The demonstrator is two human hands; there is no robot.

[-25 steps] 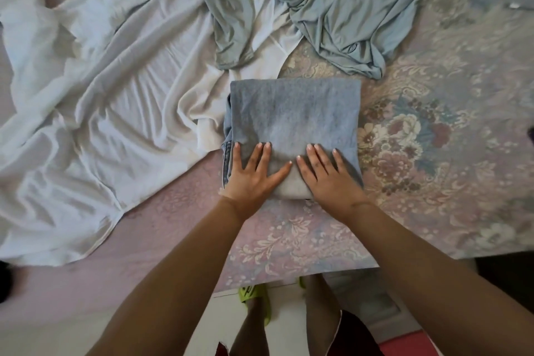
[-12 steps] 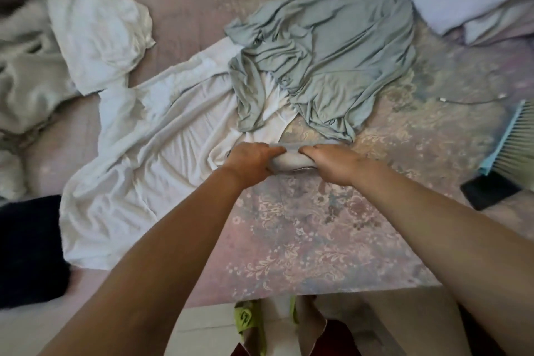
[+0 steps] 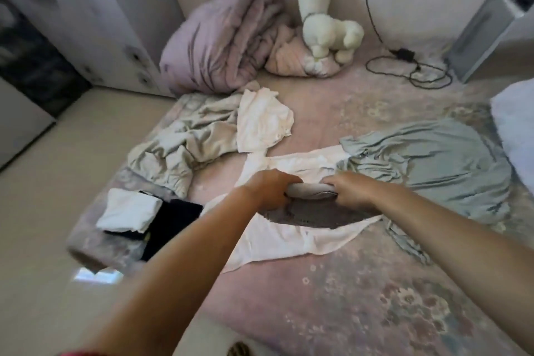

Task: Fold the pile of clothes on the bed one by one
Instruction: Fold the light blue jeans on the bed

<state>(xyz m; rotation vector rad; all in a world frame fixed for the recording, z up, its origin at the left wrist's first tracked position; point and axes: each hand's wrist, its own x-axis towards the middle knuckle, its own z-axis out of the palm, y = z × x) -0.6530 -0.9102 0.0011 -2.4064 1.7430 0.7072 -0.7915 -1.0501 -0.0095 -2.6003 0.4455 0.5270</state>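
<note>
Folded grey garment (image 3: 312, 192) held by both hands, no writing legible.

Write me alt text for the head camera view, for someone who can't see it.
Both hands, left hand and right hand, grip a folded grey garment lifted above a spread white garment on a pink floral bed. A sage green garment lies to the right, and a folded white piece on a dark one to the left.

two hands (image 3: 268, 189); one plush toy (image 3: 328, 19)
</note>
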